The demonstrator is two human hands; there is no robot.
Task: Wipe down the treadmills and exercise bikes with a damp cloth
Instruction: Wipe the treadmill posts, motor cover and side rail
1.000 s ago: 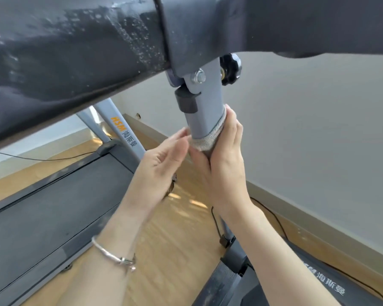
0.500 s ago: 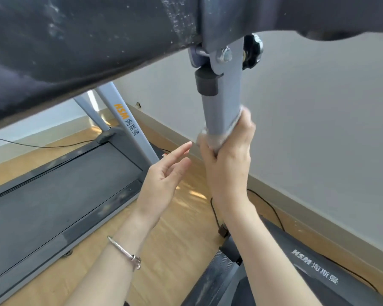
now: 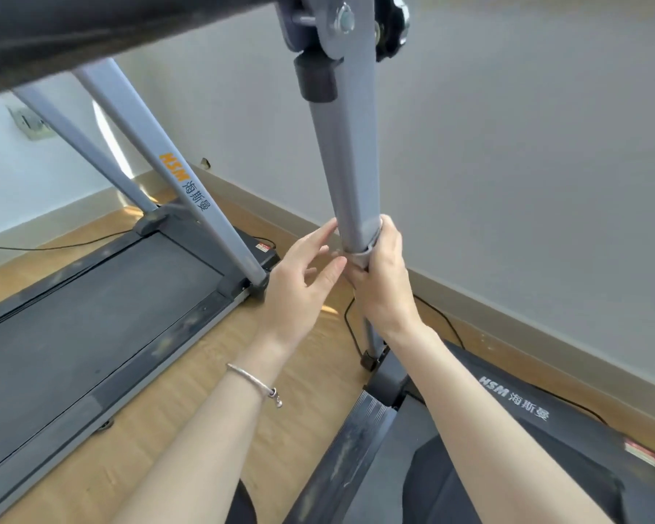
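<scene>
A grey upright post of the near treadmill runs from the dark console at the top down to the treadmill's base. My right hand is wrapped around the post low down, pressing a grey cloth against it; only a thin edge of the cloth shows above my fingers. My left hand hovers just left of the post with fingers apart, fingertips near the cloth, holding nothing. A silver bracelet sits on my left wrist.
A second treadmill with a black belt and grey uprights lies to the left on the wooden floor. Black cables run along the skirting and beneath the post. A black knob sticks out at the post's top hinge. The grey wall stands close on the right.
My right hand has slid the cloth down the post from near the hinge to its lower half. My left hand came off the post and followed beside it.
</scene>
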